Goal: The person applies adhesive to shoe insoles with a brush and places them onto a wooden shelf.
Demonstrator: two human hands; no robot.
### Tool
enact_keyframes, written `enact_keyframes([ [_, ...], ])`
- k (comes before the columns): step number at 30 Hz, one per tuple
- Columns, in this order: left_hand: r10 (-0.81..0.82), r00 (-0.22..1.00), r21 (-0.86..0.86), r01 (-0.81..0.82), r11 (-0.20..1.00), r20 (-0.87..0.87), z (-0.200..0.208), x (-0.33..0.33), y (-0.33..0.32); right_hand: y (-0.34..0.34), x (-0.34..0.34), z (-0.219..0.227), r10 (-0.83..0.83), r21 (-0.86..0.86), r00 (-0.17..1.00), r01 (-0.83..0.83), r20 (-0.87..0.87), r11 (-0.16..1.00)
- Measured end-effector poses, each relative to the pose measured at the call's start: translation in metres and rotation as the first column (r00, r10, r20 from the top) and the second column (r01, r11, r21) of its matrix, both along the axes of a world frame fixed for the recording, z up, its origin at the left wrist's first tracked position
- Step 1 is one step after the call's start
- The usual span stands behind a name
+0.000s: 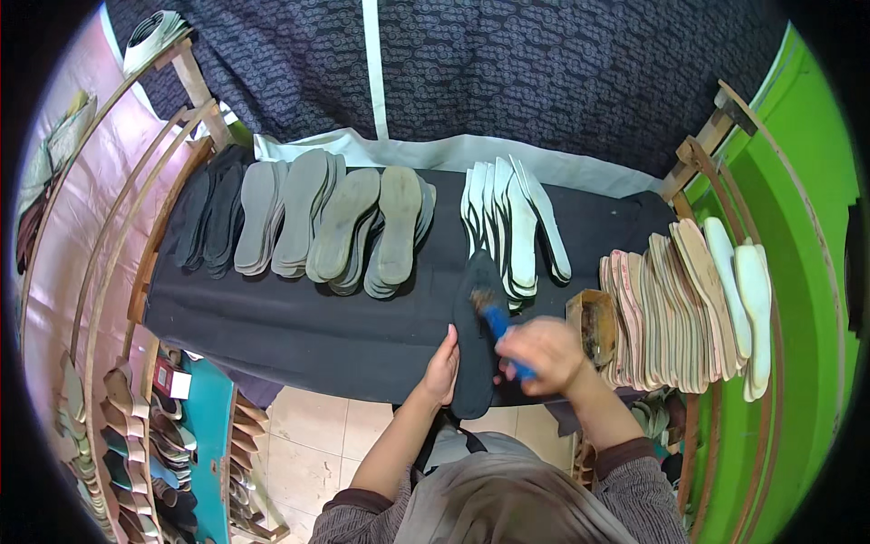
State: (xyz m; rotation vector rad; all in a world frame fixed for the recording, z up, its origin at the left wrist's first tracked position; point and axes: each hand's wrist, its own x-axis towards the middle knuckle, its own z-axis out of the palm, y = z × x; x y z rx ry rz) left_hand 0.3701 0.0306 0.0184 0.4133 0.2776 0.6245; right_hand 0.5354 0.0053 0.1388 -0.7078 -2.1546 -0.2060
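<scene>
Right hand (544, 354) is clamped on the blue brush (496, 321), left hand (441, 370) rests against the dark insole (470, 372) to its right (can't tell if it's gripping) — so a hard stroke could shove it into the white insoles (520, 240) beyond both hands if that bracing slips.

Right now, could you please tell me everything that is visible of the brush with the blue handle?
The blue-handled brush is gripped in the right hand, which hides part of its handle; blue shows on both sides of the fingers. The handle's material is unclear, perhaps plastic or painted wood. Its brownish end, probably the bristles, points away from the person and slightly left, over the black insole, seemingly touching it. Blur hides finer detail.
</scene>
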Motion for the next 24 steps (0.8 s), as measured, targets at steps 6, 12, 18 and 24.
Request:
enact_keyframes([
  [6, -0.066, 0.997, 0.035, 0.064, 0.997, 0.042, -0.007, 0.001, 0.007, 0.014, 0.016, 0.013, -0.019, 0.11, 0.996, 0.01, 0.088, 0.994],
  [12, 0.153, 0.973, -0.218, -0.19, 0.957, -0.175, 0.017, 0.011, -0.005, 0.001, 0.002, 0.003, 0.221, -0.032, 0.966, -0.219, 0.132, 0.975],
  [18, -0.158, 0.981, 0.036, 0.155, 0.987, 0.112, -0.015, 0.0, 0.001, 0.024, 0.013, 0.018, 0.067, 0.063, 0.989, -0.076, 0.132, 0.995],
  [24, -0.094, 0.99, 0.021, 0.092, 0.996, 0.11, -0.009, 0.002, 0.004, 0.027, 0.013, 0.018, -0.029, 0.097, 0.989, 0.015, 0.145, 0.995],
])
